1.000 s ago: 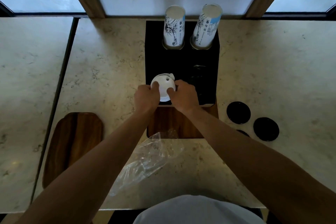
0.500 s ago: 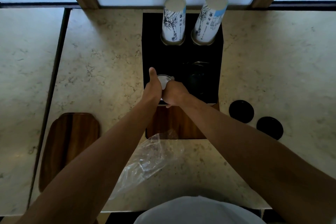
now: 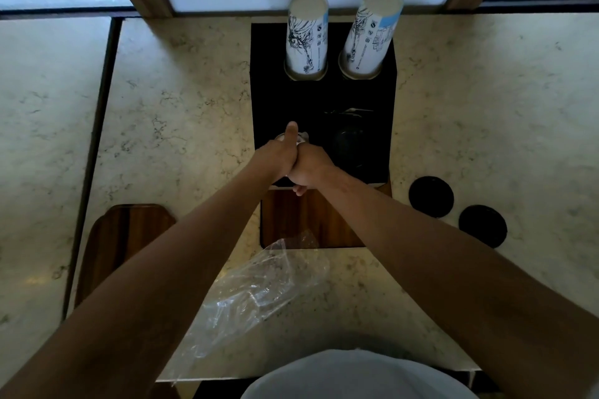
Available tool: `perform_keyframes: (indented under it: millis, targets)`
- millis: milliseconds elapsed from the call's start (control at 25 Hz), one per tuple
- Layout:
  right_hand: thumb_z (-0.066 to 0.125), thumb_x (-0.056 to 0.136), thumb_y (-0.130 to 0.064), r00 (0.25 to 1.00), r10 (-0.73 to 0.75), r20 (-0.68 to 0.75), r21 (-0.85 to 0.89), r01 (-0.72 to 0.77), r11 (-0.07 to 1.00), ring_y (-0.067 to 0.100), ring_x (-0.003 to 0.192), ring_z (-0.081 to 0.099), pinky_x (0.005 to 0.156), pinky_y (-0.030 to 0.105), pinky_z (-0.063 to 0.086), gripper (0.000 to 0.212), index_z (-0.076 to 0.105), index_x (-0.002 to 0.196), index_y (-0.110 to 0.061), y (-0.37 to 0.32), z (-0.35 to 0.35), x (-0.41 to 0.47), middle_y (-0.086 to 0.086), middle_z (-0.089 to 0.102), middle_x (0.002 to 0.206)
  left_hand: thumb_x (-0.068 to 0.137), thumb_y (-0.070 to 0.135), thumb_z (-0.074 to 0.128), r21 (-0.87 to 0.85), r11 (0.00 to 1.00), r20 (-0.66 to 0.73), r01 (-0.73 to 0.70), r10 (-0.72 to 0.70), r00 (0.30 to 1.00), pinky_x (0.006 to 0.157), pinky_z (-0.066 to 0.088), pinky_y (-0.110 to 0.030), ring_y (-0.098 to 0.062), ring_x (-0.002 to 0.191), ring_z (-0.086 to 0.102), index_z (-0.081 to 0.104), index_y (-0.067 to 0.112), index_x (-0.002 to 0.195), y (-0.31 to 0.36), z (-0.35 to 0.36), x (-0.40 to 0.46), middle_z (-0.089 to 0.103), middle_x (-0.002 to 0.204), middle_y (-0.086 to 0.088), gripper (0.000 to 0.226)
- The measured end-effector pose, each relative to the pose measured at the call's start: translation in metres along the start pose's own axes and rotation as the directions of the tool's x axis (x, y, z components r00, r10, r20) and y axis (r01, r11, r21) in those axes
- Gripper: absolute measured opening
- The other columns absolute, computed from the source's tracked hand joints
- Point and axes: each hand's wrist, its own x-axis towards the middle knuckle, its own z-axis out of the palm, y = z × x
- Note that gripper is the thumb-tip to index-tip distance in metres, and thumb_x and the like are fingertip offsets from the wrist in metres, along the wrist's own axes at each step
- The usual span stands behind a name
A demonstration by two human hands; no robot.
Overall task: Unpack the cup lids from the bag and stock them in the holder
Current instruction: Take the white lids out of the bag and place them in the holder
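Since a second ago the white lids [image 3: 303, 137] have been pushed down into the holder [image 3: 324, 97], where the full top disc showed then and only a pale sliver shows now past the knuckles; the left thumb, then curled on the stack, is now seen straight and pointing toward the far edge of the table [image 3: 486, 113]. The left hand [image 3: 281, 155] is laid on the stack with thumb extended; its other fingers are hidden, so its grip cannot be told. The right hand [image 3: 309, 168] is curled tight against it, seemingly around the stack's side. The lids sit in the holder's near-left well. They are judged light, thin, stiff-rimmed plastic, easily cracked if squeezed; hold is best taken at the rim, with pressure spread flat on top. The well beside it looks dark and its contents are unclear. Two cup stacks [image 3: 308, 36] stand tilted at the holder's far end, well apart from the hands. The emptied clear bag [image 3: 259, 288] lies near the near edge, between the forearms. Two black discs [image 3: 431, 196] lie toward the right edge, a wooden tray [image 3: 126, 236] toward the left; room for withdrawal is open straight back.
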Motion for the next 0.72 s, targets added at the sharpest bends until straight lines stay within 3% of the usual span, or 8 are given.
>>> perform_keyframes:
  millis: [80, 160, 320, 440, 520, 600, 720]
  targets:
    - [0.055, 0.103, -0.027, 1.0, -0.01, -0.017, -0.017, 0.01, 1.0, 0.026, 0.067, 0.076, 0.065, 0.038, 0.065, 0.036, 0.06, 0.128, -0.003, 0.001, 0.0, -0.001, 0.012, 0.073, 0.083, 0.097, 0.072, 0.014, 0.149, 0.989, -0.002, -0.015, 0.015, 1.0, 0.083, 0.041, -0.039, -0.026, 0.079, 0.059, 0.063, 0.004, 0.129, 0.005, -0.004, 0.001, 0.067, 0.102, -0.021, 0.09]
    - [0.056, 0.102, -0.031, 0.999, -0.034, -0.031, -0.017, 0.033, 0.999, 0.025, 0.065, 0.076, 0.066, 0.038, 0.065, 0.037, 0.06, 0.129, -0.006, 0.0, 0.0, -0.002, 0.012, 0.074, 0.086, 0.097, 0.073, 0.015, 0.2, 0.98, -0.003, -0.022, 0.023, 1.0, 0.077, 0.042, -0.039, -0.018, 0.063, 0.048, 0.065, 0.005, 0.125, 0.009, -0.007, 0.0, 0.06, 0.081, -0.013, 0.089]
    - [0.055, 0.102, -0.028, 0.988, -0.108, -0.11, -0.09, 0.098, 0.991, 0.019, 0.056, 0.072, 0.058, 0.03, 0.062, 0.034, 0.057, 0.129, -0.008, 0.002, -0.001, -0.011, 0.011, 0.072, 0.085, 0.1, 0.069, 0.013, 0.261, 0.961, -0.047, -0.092, 0.108, 0.993, 0.088, 0.045, -0.042, -0.032, 0.097, 0.061, 0.064, 0.004, 0.127, 0.007, -0.009, -0.01, 0.066, 0.117, -0.024, 0.086]
    - [0.06, 0.098, -0.024, 0.946, -0.2, -0.254, -0.119, 0.175, 0.977, 0.018, 0.066, 0.067, 0.058, 0.028, 0.057, 0.032, 0.059, 0.125, -0.008, 0.011, 0.001, -0.024, 0.01, 0.07, 0.093, 0.101, 0.066, 0.011, 0.414, 0.891, -0.129, -0.186, 0.26, 0.957, 0.08, 0.041, -0.042, -0.038, 0.098, 0.061, 0.055, 0.007, 0.131, -0.003, -0.011, -0.026, 0.065, 0.112, -0.023, 0.08]
    - [0.063, 0.097, -0.021, 0.894, -0.243, -0.376, -0.072, 0.233, 0.97, 0.025, 0.087, 0.07, 0.068, 0.028, 0.055, 0.033, 0.06, 0.125, -0.005, 0.023, 0.002, -0.039, 0.013, 0.071, 0.105, 0.103, 0.059, 0.017, 0.425, 0.875, -0.181, -0.231, 0.332, 0.926, 0.075, 0.039, -0.043, -0.042, 0.096, 0.062, 0.055, 0.005, 0.125, -0.012, -0.013, -0.038, 0.065, 0.105, -0.023, 0.07]
    - [0.064, 0.095, -0.015, 0.838, -0.326, -0.438, -0.085, 0.322, 0.943, 0.03, 0.11, 0.066, 0.086, 0.031, 0.053, 0.04, 0.057, 0.133, -0.003, 0.039, 0.0, -0.054, 0.017, 0.068, 0.122, 0.105, 0.051, 0.027, 0.38, 0.874, -0.205, -0.304, 0.4, 0.893, 0.075, 0.047, -0.045, -0.042, 0.095, 0.064, 0.055, 0.006, 0.124, -0.022, -0.012, -0.052, 0.066, 0.106, -0.022, 0.057]
    - [0.062, 0.096, -0.009, 0.839, -0.392, -0.378, -0.089, 0.388, 0.917, 0.033, 0.126, 0.057, 0.106, 0.037, 0.046, 0.052, 0.048, 0.145, -0.003, 0.052, 0.0, -0.072, 0.02, 0.059, 0.137, 0.106, 0.033, 0.042, 0.324, 0.873, -0.146, -0.365, 0.428, 0.892, 0.094, 0.053, -0.048, -0.041, 0.115, 0.061, 0.046, 0.007, 0.146, -0.034, -0.007, -0.066, 0.06, 0.134, -0.025, 0.047]
